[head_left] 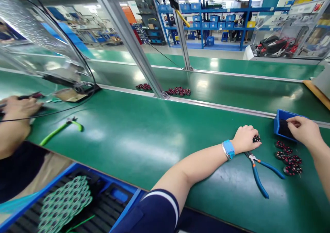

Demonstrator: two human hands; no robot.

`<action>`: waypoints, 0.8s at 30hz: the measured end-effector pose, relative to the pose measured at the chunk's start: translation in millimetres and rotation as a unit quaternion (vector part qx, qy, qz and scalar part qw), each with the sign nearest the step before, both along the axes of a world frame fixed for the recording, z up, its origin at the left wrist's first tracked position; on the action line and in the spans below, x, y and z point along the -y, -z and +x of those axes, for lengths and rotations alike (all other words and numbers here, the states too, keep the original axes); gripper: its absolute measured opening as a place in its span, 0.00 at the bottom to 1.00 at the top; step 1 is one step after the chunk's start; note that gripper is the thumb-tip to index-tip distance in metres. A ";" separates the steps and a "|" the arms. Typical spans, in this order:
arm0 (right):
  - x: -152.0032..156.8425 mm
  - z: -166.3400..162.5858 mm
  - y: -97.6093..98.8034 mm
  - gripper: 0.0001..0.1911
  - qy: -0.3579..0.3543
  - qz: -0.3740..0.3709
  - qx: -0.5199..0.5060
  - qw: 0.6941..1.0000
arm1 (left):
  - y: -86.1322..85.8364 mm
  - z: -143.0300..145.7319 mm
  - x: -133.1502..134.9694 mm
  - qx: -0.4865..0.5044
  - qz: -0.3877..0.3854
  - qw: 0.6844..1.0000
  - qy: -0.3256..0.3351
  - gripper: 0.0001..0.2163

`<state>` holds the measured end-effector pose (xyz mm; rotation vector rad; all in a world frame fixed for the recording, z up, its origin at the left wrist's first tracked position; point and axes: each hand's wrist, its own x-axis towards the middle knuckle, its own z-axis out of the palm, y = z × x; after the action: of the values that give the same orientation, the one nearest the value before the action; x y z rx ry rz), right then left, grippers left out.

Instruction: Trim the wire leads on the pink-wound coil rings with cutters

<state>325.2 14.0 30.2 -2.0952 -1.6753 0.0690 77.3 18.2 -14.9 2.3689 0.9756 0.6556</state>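
Note:
My left hand (244,138) rests on the green bench with its fingers curled around a small black-and-red wound coil (256,139). A blue band (229,149) circles that wrist. My right hand (304,130) reaches into a small blue bin (279,118), fingertips pinched on something dark inside that I cannot make out. Blue-handled pliers (260,173) lie just below my left hand. Several more coils (288,157) lie in a loose cluster between the pliers and the bin.
Another person's hand (18,107) works at the far left near green-handled cutters (60,129) and a cable. Coil piles (179,91) sit by a slanted metal post (134,44). A blue tray of green-rimmed parts (64,202) stands at the near edge.

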 end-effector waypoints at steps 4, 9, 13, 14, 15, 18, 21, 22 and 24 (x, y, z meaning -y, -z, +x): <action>48.7 -39.7 -12.4 0.07 -0.028 0.043 -0.161 0.986 | -6.3 -16.5 8.7 0.081 -0.050 0.995 0.001 0.10; 98.1 -124.1 -5.5 0.07 -0.218 0.013 -0.378 0.900 | -10.1 -84.2 47.7 0.166 -0.150 0.975 0.004 0.15; 97.2 -167.0 5.6 0.07 -0.250 -0.019 -0.474 0.844 | -13.6 -121.8 71.0 0.262 -0.321 0.910 0.009 0.12; 95.1 -171.4 8.3 0.07 -0.247 -0.035 -0.498 0.831 | -14.8 -124.8 72.4 0.264 -0.345 0.901 0.014 0.12; 93.4 -173.9 10.9 0.08 -0.244 -0.051 -0.521 0.816 | -15.9 -125.6 72.3 0.260 -0.363 0.895 0.020 0.12; 91.9 -174.5 16.4 0.11 -0.234 -0.097 -0.578 0.775 | -18.6 -121.7 68.2 0.240 -0.394 0.885 0.054 0.10; 93.1 -171.6 17.9 0.12 -0.218 -0.137 -0.605 0.754 | -20.6 -118.7 65.1 0.241 -0.422 0.870 0.082 0.10; 93.2 -170.5 17.9 0.12 -0.215 -0.147 -0.609 0.750 | -21.1 -118.8 64.6 0.242 -0.428 0.866 0.088 0.10; 92.6 -168.5 17.9 0.13 -0.209 -0.163 -0.614 0.743 | -22.2 -120.2 64.1 0.242 -0.432 0.864 0.095 0.10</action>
<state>156.7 -78.6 12.3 -1.1553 -1.1748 1.5907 -42.9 -45.9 7.4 1.3820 0.6044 0.5350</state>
